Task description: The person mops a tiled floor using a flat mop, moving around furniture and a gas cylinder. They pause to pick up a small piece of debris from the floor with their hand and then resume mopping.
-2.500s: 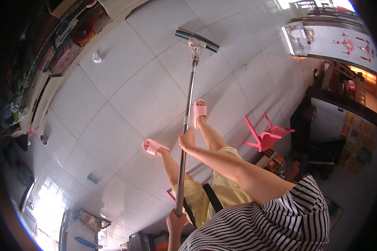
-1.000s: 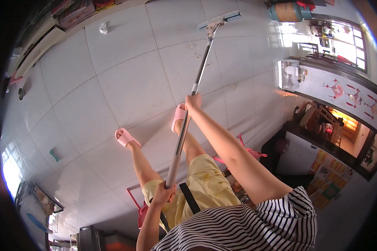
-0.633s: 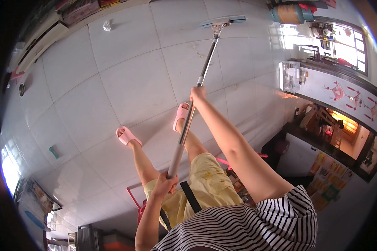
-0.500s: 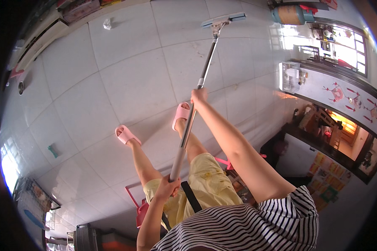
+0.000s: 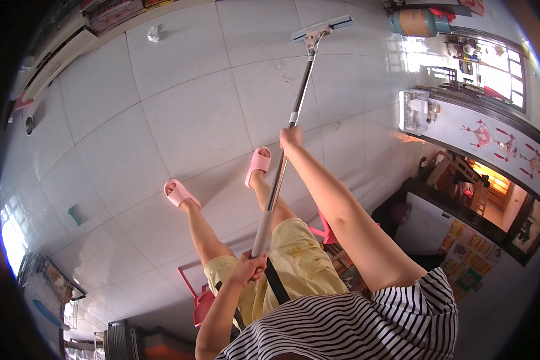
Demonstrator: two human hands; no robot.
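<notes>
A long-handled sponge mop (image 5: 313, 41) with a flat, wide blue-grey head rests on the pale tiled floor (image 5: 192, 114), toward the upper middle. Its metal pole slants down toward me. Around the grey grip at the lower end, my left hand (image 5: 249, 269) is closed, close to my yellow shorts. My right hand (image 5: 291, 138) wraps the pole about midway along, the arm stretched forward. Both feet, in pink slippers (image 5: 180, 194), stand on the floor left of the pole.
A crumpled white scrap (image 5: 153, 33) and a small green object (image 5: 74, 216) lie on the floor. At the upper right is a blue-green gas cylinder (image 5: 415, 23). A red dustpan-like item (image 5: 203, 306) stands beside my left leg. A wire cage (image 5: 49, 279) is at the lower left.
Both hands and the pole have shifted slightly to the right. The mop head has moved very little, a touch upward on its right side. My feet stay in place.
</notes>
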